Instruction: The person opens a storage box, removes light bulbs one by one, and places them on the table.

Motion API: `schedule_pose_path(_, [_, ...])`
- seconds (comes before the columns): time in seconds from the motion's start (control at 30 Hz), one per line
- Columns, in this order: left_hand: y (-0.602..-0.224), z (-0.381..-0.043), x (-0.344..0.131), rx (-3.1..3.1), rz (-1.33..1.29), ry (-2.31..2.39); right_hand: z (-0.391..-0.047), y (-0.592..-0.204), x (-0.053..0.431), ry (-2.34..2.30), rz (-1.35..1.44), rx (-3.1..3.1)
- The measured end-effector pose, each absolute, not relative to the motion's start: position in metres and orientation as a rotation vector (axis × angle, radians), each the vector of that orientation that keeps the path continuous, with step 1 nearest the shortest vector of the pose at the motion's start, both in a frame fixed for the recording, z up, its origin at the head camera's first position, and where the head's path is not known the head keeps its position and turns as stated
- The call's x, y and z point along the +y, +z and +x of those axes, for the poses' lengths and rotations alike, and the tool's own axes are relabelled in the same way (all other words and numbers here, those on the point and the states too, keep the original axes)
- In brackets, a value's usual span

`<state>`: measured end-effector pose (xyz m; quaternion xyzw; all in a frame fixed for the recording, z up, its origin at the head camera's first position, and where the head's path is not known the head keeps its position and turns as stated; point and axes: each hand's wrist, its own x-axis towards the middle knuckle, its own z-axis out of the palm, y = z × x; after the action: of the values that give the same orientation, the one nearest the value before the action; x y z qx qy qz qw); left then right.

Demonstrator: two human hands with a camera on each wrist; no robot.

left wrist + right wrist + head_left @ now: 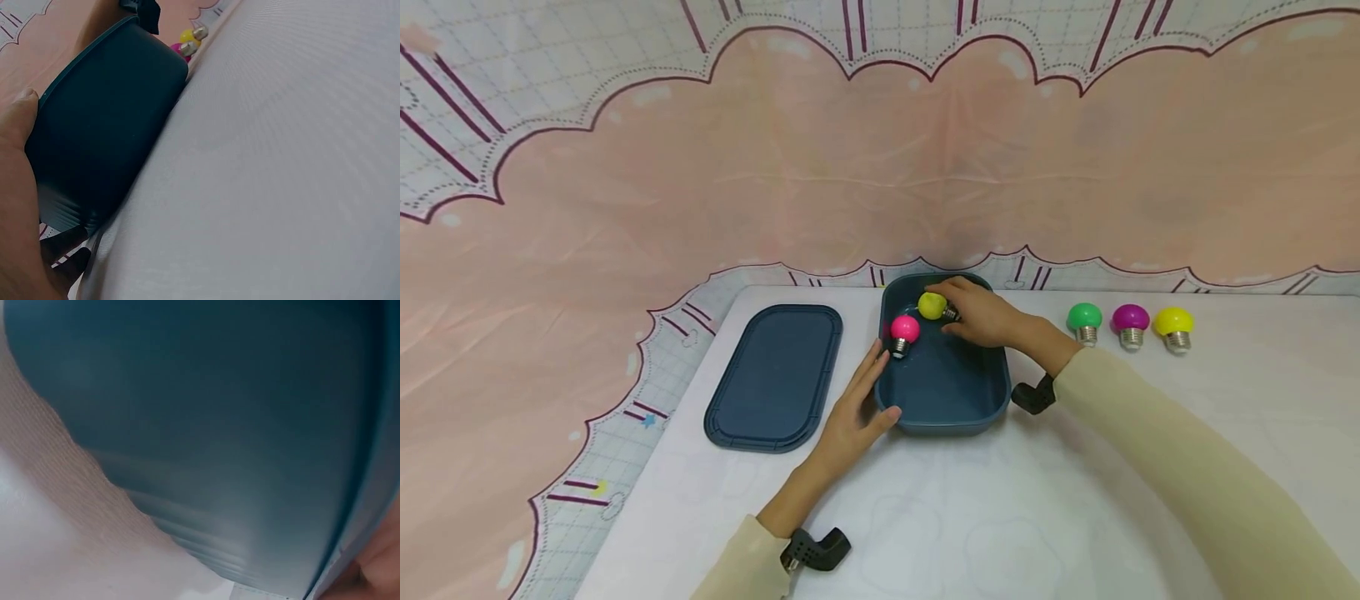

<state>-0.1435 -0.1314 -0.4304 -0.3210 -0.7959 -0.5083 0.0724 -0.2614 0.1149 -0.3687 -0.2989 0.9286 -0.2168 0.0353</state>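
Observation:
A dark blue box (946,392) without its lid stands on the white table, holding two small light bulbs. The pink bulb (905,327) leans by its left wall, metal base toward the near side. Farther back lies a yellow-green bulb (932,306), pinched near its metal base by my right hand (983,312), which reaches over the right rim. My left hand (850,421) rests against the near left corner of the box, fingers extended along the left wall and thumb at the front rim. In the left wrist view, the thumb (24,112) touches the box's outer wall (112,125).
The dark blue lid (775,375) lies flat left of the box. Right of it, a green bulb (1084,317), a purple bulb (1131,318) and a yellow bulb (1174,322) stand in a row. A patterned pink cloth (880,167) hangs behind the table (1075,517).

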Motion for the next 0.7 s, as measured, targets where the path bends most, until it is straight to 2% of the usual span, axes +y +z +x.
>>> schedule_pose_path(0.17, [-0.425, -0.141, -0.130, -2.390, -0.956, -1.542, -0.261, -0.372, 0.111, -0.562, -0.912, 2.880])
schedule_pose_path(0.33, [-0.439, -0.148, -0.133, -2.417, -0.949, -1.511, -0.260, -0.376, 0.107, -0.471, -0.924, 2.902])
schedule_pose_path(0.7, [-0.442, -0.150, -0.135, -2.402, -0.964, -1.534, -0.258, -0.375, 0.110, -0.628, -0.988, 2.916])
